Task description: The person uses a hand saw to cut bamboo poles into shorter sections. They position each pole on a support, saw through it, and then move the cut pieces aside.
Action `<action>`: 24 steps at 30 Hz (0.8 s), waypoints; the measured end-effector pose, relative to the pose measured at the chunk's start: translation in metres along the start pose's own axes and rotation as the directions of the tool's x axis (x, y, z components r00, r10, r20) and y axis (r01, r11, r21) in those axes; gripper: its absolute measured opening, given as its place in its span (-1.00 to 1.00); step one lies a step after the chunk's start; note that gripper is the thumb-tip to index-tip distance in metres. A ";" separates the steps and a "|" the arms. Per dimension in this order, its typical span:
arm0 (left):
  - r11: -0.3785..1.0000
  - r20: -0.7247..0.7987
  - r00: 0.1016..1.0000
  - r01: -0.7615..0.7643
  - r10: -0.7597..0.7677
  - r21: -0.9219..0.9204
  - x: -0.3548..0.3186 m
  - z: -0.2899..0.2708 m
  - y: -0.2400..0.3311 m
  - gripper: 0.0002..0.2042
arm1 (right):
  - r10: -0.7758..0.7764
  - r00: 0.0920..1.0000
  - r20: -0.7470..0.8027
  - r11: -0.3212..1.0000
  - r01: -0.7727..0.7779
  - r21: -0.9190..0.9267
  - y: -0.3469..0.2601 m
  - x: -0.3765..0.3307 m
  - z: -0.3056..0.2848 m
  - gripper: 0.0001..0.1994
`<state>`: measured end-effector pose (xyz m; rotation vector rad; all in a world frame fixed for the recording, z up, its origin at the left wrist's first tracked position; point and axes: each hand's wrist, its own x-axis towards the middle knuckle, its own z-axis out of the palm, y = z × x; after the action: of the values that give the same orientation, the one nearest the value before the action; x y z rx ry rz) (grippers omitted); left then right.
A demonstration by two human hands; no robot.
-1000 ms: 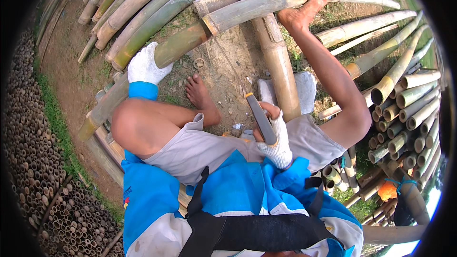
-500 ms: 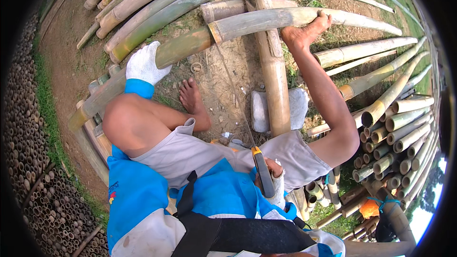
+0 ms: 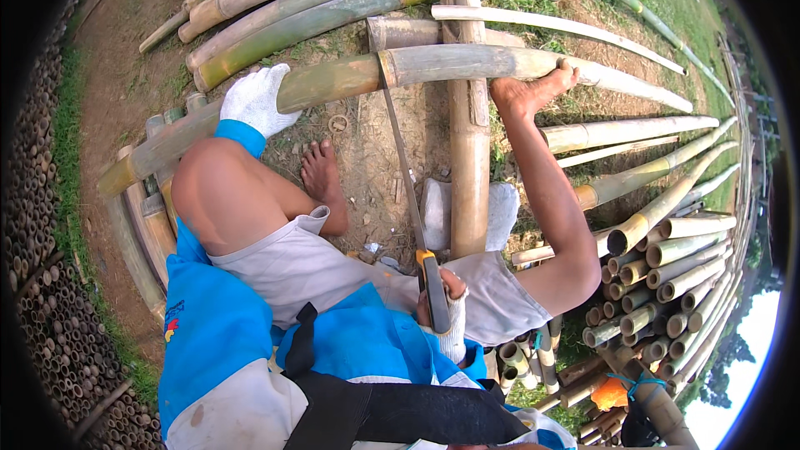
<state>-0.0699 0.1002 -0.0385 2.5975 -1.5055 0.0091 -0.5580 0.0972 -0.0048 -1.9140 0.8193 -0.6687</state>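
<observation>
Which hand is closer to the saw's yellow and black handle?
The right hand. Its gloved fingers are wrapped around the saw handle, down by the lap. The left hand is far off, resting on the bamboo pole being cut.

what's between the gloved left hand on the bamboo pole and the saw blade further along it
In the head view, only a bare stretch of the green-brown bamboo pole lies between the white-gloved left hand and the thin metal saw blade; nothing rests on it.
</observation>
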 end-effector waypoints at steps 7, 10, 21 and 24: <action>1.000 0.032 0.999 0.013 -0.012 -0.022 -0.001 -0.003 0.002 -0.31 | 0.040 0.999 -0.006 0.992 -0.039 0.119 0.028 0.133 0.053 -0.40; 0.999 0.066 0.997 0.050 -0.050 0.001 0.004 -0.013 0.008 -0.31 | -0.169 0.982 -0.080 0.974 0.179 0.141 0.044 0.235 0.104 -0.44; 1.000 -0.058 0.998 -0.028 0.028 -0.005 0.000 0.016 -0.006 -0.38 | 0.146 0.989 0.011 0.982 -0.147 0.121 -0.020 -0.029 -0.021 -0.43; 0.999 -0.058 0.998 -0.036 0.037 0.006 0.002 0.012 -0.005 -0.37 | -0.011 0.996 -0.085 0.990 -0.001 -0.142 -0.010 0.043 0.008 -0.40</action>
<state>-0.0653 0.0991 -0.0510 2.5499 -1.5349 0.0912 -0.5220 0.0723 0.0059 -2.0270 0.9376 -0.7162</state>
